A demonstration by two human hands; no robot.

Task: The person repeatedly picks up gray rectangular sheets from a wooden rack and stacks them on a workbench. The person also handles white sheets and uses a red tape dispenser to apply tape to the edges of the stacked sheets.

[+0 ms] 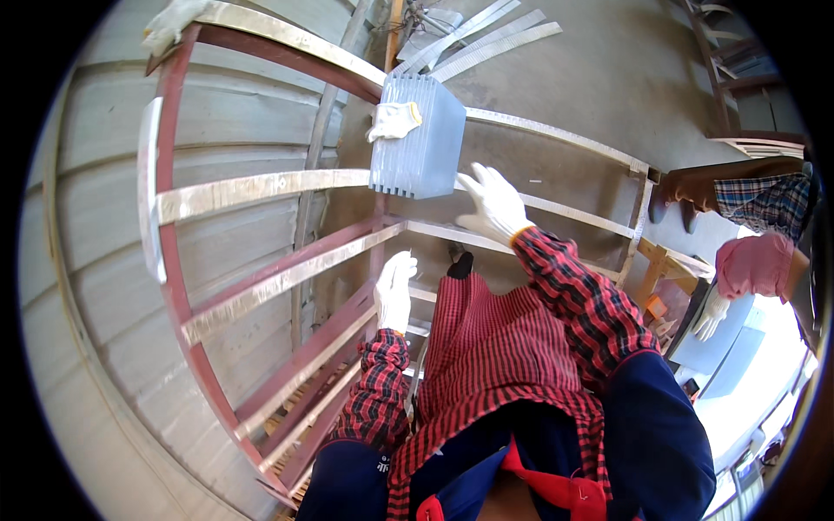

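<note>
A stack of pale blue, clear-looking plates point(445, 139) stands on the slats of a wooden rack point(261, 185), ahead of me. A loose white glove point(395, 121) lies on its left part. My right hand point(493, 207), in a white glove, is just right of the stack's near corner with fingers spread and nothing in it. My left hand point(395, 291), also gloved in white, is lower and nearer to me beside the rack's slats. Its fingers point up and look straight, holding nothing that I can see.
Another white glove point(169, 28) hangs on the rack's far left corner. Loose pale strips point(495, 39) lie on the floor at the back. At the right a co-worker's gloved hand point(712, 317) is over grey-blue panels point(732, 347). A corrugated wall point(104, 200) runs along the left.
</note>
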